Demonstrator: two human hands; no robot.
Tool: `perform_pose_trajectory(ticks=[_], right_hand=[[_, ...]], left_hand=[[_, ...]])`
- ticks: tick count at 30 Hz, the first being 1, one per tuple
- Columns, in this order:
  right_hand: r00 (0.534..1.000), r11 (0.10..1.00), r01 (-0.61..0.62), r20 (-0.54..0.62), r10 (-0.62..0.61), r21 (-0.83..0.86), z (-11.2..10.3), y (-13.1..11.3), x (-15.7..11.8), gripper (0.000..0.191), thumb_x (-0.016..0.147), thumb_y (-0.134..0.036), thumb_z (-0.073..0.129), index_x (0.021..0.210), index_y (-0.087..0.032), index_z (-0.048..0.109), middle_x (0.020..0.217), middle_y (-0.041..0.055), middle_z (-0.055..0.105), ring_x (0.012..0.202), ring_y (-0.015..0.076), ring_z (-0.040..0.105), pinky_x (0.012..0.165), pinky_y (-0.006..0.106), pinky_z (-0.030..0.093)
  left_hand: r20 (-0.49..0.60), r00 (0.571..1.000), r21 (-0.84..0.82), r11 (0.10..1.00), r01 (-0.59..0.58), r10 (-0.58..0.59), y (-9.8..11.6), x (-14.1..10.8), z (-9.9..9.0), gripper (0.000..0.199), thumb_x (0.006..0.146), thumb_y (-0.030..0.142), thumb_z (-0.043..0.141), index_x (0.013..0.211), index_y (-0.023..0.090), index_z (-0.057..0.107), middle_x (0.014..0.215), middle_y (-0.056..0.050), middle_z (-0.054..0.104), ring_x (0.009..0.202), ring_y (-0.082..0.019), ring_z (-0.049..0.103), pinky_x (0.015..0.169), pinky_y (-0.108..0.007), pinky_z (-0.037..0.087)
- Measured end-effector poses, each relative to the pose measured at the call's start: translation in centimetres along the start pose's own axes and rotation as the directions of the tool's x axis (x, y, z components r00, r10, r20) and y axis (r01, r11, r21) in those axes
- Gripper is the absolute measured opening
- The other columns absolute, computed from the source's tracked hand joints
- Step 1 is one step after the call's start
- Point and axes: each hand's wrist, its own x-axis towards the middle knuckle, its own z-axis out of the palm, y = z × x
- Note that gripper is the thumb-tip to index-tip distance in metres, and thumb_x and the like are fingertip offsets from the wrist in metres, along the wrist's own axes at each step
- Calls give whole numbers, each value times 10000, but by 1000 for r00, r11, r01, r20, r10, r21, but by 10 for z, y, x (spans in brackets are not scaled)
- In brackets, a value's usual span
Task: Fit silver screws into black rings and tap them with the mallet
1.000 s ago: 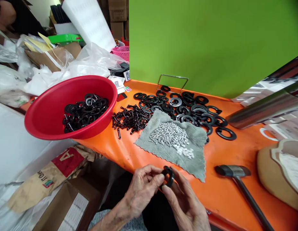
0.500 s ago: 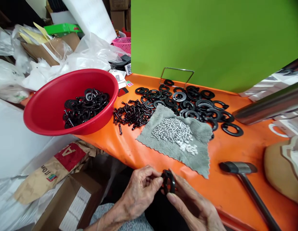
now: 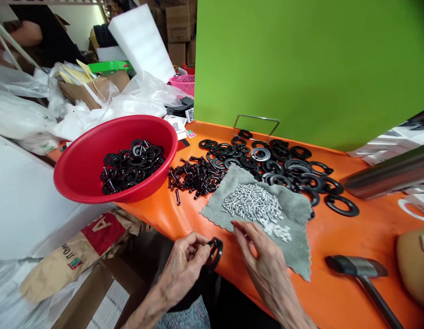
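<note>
My left hand (image 3: 184,262) pinches a black ring (image 3: 215,254) at the orange table's front edge. To the right of it my right hand (image 3: 263,256) is off the ring, its fingers apart at the front of a grey cloth (image 3: 297,214). On the cloth lie a pile of small silver pins (image 3: 251,201) and several small white pieces (image 3: 278,230). Many black rings (image 3: 301,171) lie behind the cloth. A heap of dark bolts (image 3: 198,176) is left of the cloth.
A red basin (image 3: 82,171) with black rings and bolts stands at the left. A hammer (image 3: 364,267) lies at the right, near a metal tube (image 3: 390,173). Behind rises a green panel (image 3: 301,68). An open cardboard box (image 3: 92,292) sits below the table.
My right hand has let go of the ring and moved up to the cloth's front. My left hand still holds the ring, now slightly further left. The camera view has shifted.
</note>
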Motion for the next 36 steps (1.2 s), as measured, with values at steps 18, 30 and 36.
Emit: perform_pose_trajectory(ticks=[18,30,36], right_hand=[[998,987,32,50,-25,-158,8,11,20,167,932,-257,318,819,-232,438,726,36,508,675,205,511,609,344,436],[858,800,-455,434,277,390,-35,-33,-29,231,904,-471,487,844,-264,570,758,-23,629,669,117,618,614,182,513],[869,807,-448,400,292,385,-33,-36,-24,288,869,-520,501,759,-262,567,678,-1,618,593,154,580,501,230,485]], left_hand=[[102,994,114,992,-60,48,10,0,-24,234,895,334,517,805,131,588,734,1,528,665,-104,467,629,-219,381],[111,992,280,957,-82,52,7,0,-14,187,885,285,521,836,138,626,765,-9,577,675,-112,498,630,-221,393],[91,993,438,892,-111,79,16,-3,-7,148,860,235,532,821,148,646,756,-1,585,655,-108,478,625,-225,375]])
